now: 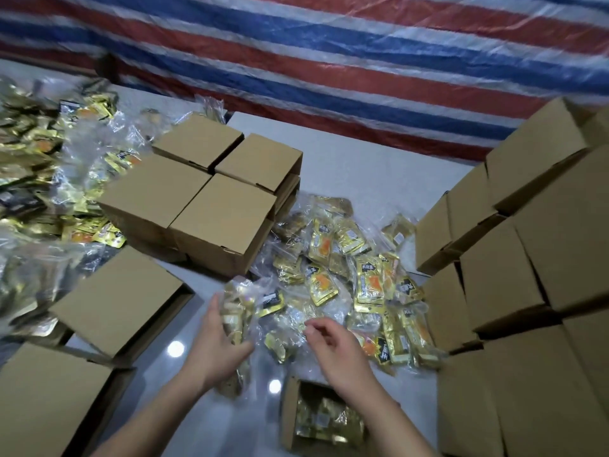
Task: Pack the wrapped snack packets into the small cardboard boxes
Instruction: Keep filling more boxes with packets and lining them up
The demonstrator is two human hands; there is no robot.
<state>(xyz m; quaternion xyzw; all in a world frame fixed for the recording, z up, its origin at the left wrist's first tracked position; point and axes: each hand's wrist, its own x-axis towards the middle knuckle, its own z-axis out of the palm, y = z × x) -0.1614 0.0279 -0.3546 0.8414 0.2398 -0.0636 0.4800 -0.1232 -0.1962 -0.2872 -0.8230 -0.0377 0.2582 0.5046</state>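
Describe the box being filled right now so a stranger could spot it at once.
Start at the wall of stacked cardboard boxes on the right, then drop to the bottom edge of the view, just left of them. There, under the right hand, sits the open box. Unlike every closed box around it, its top is open and gold packets show inside.

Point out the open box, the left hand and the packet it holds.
open box (290,420), head view, left wall.
left hand (214,344), head view, back of hand.
packet (235,311), head view, clear wrapper above thumb.
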